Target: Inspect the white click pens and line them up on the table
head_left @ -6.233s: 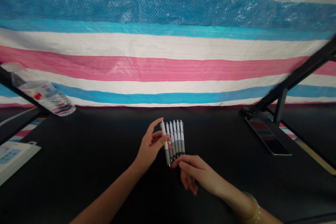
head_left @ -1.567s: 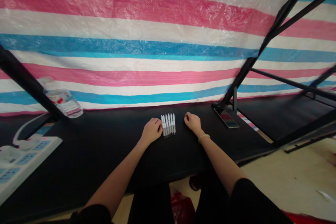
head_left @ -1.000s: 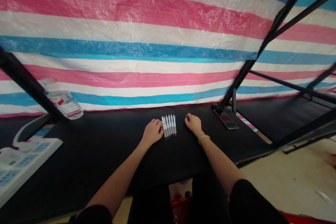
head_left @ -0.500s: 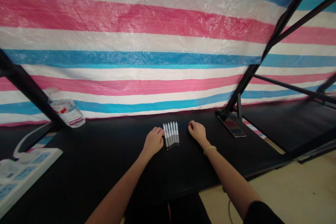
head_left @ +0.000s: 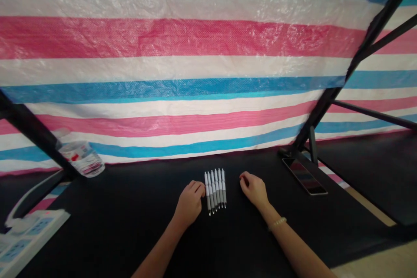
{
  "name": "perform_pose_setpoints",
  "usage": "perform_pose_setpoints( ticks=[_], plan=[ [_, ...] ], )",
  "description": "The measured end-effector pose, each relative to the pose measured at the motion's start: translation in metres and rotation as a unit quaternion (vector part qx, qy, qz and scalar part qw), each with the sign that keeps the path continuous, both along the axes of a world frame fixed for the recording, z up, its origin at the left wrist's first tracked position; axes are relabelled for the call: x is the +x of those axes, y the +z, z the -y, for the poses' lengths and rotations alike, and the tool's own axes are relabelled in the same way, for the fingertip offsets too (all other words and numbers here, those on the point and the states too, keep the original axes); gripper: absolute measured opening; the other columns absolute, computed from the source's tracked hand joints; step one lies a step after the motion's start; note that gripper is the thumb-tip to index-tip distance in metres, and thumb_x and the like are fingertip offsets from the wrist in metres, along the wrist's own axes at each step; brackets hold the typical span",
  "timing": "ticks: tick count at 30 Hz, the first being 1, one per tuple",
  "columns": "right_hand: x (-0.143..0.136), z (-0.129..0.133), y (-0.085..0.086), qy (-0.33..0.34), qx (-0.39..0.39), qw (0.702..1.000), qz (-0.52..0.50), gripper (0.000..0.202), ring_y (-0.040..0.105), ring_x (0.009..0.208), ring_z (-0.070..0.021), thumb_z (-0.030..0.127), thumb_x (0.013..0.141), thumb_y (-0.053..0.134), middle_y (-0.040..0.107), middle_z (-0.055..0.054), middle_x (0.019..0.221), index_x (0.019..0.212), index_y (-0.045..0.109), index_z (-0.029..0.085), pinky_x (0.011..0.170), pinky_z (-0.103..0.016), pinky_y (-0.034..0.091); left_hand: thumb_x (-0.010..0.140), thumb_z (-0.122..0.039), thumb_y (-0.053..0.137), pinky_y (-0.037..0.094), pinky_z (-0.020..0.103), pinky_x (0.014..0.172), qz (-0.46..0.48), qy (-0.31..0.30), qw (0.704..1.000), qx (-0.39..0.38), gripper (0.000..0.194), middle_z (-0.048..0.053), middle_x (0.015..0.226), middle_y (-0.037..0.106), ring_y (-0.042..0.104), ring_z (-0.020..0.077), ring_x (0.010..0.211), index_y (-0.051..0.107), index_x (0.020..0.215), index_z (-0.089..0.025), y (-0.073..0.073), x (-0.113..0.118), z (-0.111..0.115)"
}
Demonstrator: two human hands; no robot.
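Observation:
Several white and grey pens lie side by side in a row on the black table, their metal tips toward me. My left hand rests with curled fingers at the left edge of the row, its fingertips against or very near the leftmost pen. To the right of the pens, a short gap away, my right hand lies on the table with its fingers curled in; nothing shows in it. A beaded bracelet is on the right wrist.
A phone lies at the right by a black metal frame. At the left are a clear plastic bottle and a white power strip with a cable. A striped sheet hangs behind the table.
The camera view has shifted, so the table and everything on it appear lower. Both hands keep about the same places beside the pens.

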State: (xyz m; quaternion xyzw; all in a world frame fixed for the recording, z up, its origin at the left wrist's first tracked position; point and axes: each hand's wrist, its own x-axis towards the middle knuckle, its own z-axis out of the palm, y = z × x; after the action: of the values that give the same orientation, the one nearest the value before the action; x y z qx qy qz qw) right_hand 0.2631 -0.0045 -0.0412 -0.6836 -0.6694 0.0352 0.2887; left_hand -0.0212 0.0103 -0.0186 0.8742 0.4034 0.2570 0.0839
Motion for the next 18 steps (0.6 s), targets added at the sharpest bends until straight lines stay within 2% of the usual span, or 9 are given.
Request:
perform_pose_setpoints(
  ticks=[7,13,18],
  plan=[
    [-0.01,0.007,0.003,0.041,0.035,0.994,-0.096,0.019,0.062,0.061,-0.0174,0.024,0.089,0.047,0.065,-0.001,0.067,0.088,0.066,0.022,0.061,-0.026,0.042,0.085,-0.002,0.042,0.053,0.037,0.079,0.083,0.026,0.996,-0.03,0.029,0.007,0.094,0.067,0.065,0.0235,0.088,0.058,0.094,-0.024,-0.007,-0.007,-0.001],
    [-0.037,0.018,0.009,0.102,0.033,0.984,-0.146,0.017,0.061,0.06,-0.0156,0.022,0.088,0.049,0.064,0.001,0.067,0.086,0.066,0.023,0.059,-0.024,0.041,0.088,-0.005,0.044,0.055,0.036,0.086,0.083,0.022,0.996,-0.013,0.029,0.007,0.103,0.069,0.068,0.0226,0.096,0.061,0.1,-0.024,-0.007,-0.007,-0.001],
    [-0.044,0.021,0.009,0.118,0.033,0.98,-0.155,0.018,0.059,0.058,-0.015,0.021,0.087,0.05,0.061,0.002,0.063,0.084,0.067,0.022,0.059,-0.024,0.039,0.087,-0.005,0.045,0.055,0.037,0.091,0.076,0.014,0.997,-0.004,0.033,0.008,0.11,0.07,0.067,0.0227,0.103,0.064,0.105,-0.024,-0.008,-0.008,0.001]
  ],
)
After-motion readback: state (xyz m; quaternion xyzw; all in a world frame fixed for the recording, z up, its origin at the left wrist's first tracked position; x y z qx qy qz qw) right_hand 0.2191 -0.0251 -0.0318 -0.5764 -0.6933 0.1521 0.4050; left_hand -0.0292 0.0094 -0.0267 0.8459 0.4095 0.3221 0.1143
